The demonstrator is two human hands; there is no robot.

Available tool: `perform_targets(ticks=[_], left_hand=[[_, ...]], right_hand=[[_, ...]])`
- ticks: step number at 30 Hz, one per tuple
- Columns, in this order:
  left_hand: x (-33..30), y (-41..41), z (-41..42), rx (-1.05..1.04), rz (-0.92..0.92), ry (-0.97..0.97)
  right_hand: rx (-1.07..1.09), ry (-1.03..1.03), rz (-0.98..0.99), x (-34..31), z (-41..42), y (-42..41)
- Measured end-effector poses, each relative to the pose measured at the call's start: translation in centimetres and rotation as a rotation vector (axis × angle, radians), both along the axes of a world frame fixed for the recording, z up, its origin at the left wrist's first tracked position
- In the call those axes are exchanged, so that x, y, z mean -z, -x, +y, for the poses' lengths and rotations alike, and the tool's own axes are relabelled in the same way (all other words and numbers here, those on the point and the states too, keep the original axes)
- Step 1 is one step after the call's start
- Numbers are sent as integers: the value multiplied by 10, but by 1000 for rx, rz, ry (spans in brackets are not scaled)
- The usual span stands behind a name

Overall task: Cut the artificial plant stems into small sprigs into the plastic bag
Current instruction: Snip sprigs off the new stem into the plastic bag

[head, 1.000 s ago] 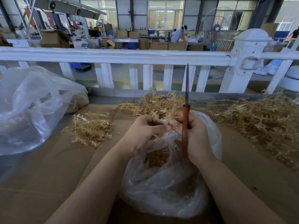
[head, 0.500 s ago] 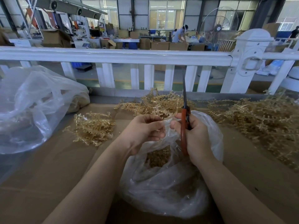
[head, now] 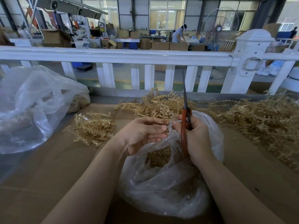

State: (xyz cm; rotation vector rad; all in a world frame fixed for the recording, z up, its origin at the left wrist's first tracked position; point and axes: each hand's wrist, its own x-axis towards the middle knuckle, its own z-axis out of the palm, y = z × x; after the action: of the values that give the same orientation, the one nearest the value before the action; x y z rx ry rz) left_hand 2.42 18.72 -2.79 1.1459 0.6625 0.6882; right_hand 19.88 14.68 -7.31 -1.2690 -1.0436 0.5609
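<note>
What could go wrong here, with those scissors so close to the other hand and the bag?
The left hand pinches a stem right beside the scissors gripped by the right hand, so a fingertip could get nicked. The plastic bag bunches up under both hands; its film could be snipped. A cut sprig might also miss the bag's narrow opening and land on the cardboard.

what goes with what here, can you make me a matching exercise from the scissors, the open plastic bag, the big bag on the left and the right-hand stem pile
Things:
1. scissors
2. open plastic bag
3. big bag
4. stem pile

States or places:
A. lies loose on the cardboard at the right
B. held in the right hand, blades pointing up
C. bunched at the left edge of the table
D. under both hands, cut sprigs inside

Pairs: 1-B, 2-D, 3-C, 4-A
</note>
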Motion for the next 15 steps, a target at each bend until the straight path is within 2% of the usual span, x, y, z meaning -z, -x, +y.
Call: perform_targets(ticks=[6, 15], left_hand=[[-2, -1, 0, -103, -56, 97], [-1, 1, 6, -279, -164, 89]], right_hand=[[-33, 15, -74, 0, -3, 2], [-17, 46, -102, -4, -5, 5]])
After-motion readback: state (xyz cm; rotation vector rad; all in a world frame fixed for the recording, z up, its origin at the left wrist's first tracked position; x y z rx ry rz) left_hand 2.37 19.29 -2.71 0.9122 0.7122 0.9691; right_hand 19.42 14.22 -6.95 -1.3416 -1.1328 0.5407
